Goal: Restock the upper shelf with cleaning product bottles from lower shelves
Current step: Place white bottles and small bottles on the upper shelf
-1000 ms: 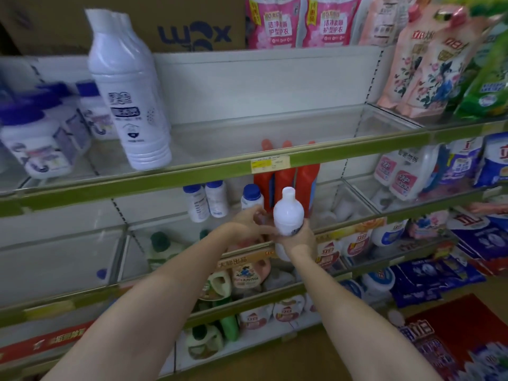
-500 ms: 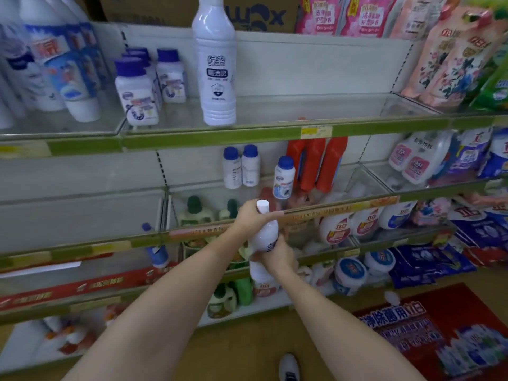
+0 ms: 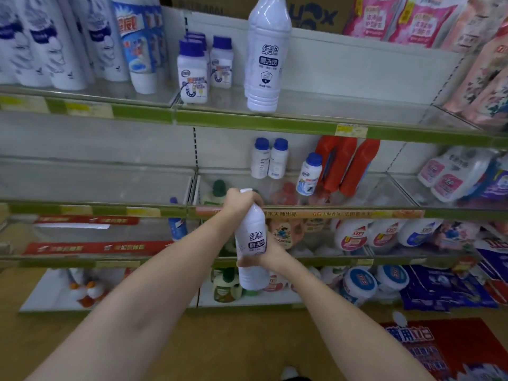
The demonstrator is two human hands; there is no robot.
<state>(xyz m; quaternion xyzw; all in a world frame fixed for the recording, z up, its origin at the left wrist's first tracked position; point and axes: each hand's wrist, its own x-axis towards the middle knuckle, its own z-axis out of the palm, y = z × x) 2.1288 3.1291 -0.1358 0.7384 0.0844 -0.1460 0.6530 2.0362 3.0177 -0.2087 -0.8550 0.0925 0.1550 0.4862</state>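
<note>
White cleaning bottle point(image 3: 251, 243) with a blue-lettered label stands upright in both hands in front of the lower shelves, near the middle of the scene. Left hand point(image 3: 239, 200) curls over its neck and white cap from above; right hand point(image 3: 268, 253) wraps round its lower body from the right, fingers closed on the label. Up and behind, a matching tall white bottle point(image 3: 265, 55) stands on the upper shelf point(image 3: 302, 125), whose green front strip carries a yellow price tag. Left of it stand small blue-capped white bottles point(image 3: 192, 70). On the shelf below, more blue-capped bottles point(image 3: 269, 158) stand beside red bottles point(image 3: 349, 163) to their right
</note>
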